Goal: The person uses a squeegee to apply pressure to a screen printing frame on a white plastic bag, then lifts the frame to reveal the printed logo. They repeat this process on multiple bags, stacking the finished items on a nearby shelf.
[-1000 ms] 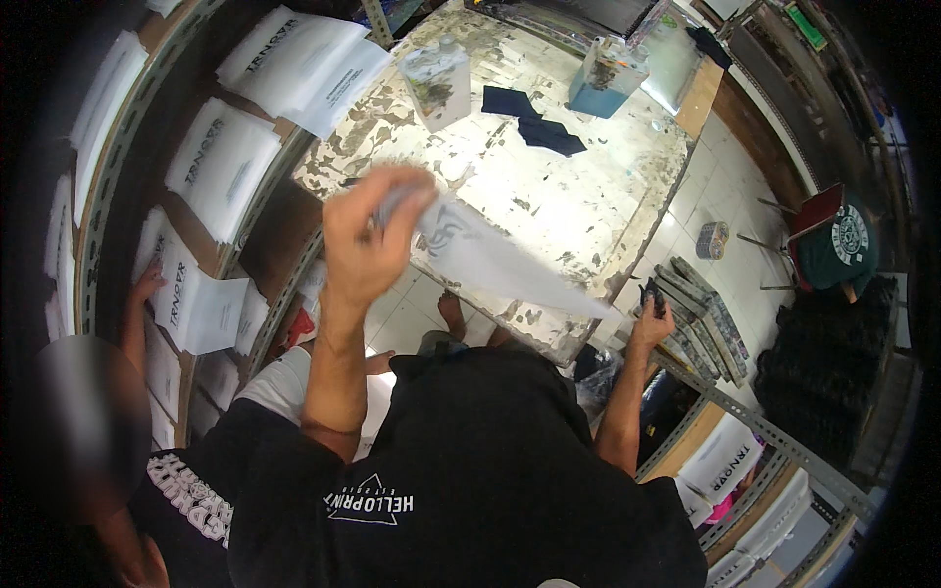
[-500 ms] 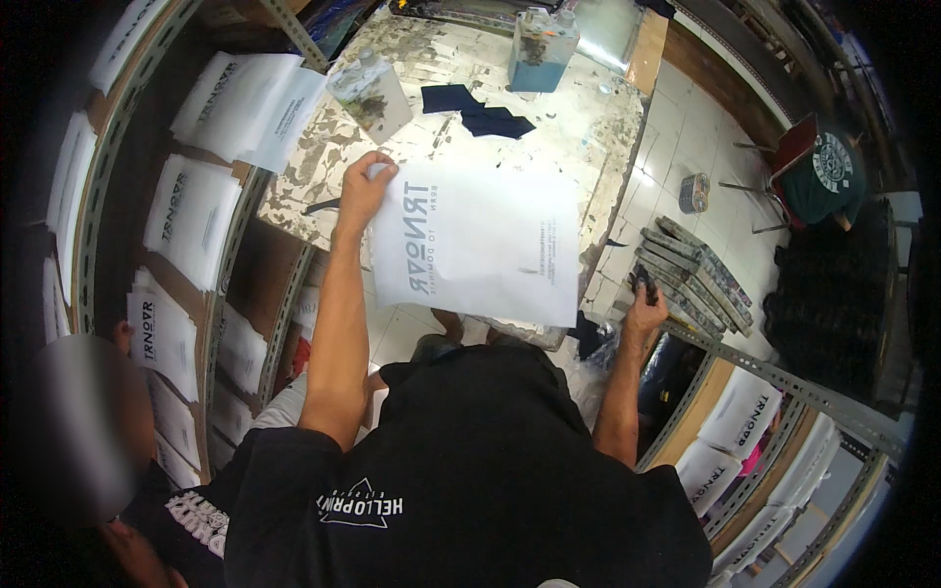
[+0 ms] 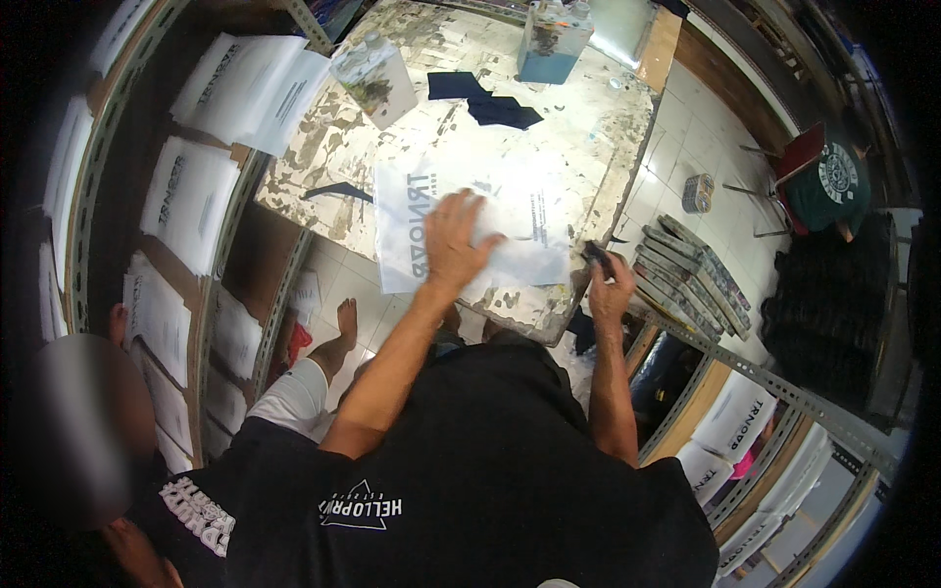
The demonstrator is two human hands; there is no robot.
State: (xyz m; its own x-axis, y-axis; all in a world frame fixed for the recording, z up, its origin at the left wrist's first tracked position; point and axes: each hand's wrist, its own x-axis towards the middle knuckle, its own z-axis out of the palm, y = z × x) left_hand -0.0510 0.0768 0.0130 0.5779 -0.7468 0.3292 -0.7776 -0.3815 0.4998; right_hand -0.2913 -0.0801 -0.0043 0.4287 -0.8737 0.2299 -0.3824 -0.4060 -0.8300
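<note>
A white translucent plastic bag (image 3: 534, 260) with grey printing, seen reversed, lies at the near side of the paint-worn table (image 3: 603, 157). My left hand (image 3: 456, 245) is spread over the bag, fingers stretched out. Just past the bag's right side, by the table edge, my right hand (image 3: 613, 284) pinches a small dark thing, perhaps a scrap of cloth (image 3: 595, 253). Dark navy cloth pieces (image 3: 495, 110) lie farther back on the table. A narrow dark strip (image 3: 340, 191) rests left of the bag.
Two squarish plastic jugs, one greyish (image 3: 377, 83) and one with blue liquid (image 3: 554, 49), stand at the back. Shelves with white printed bags (image 3: 191, 211) line the left. Another person (image 3: 284, 402) is close on my left. Stained boards (image 3: 691, 279) lean at right.
The bag has come down onto the table. My left hand has released its upper left corner and moved right onto it; my right hand has moved left and up to the table edge.
</note>
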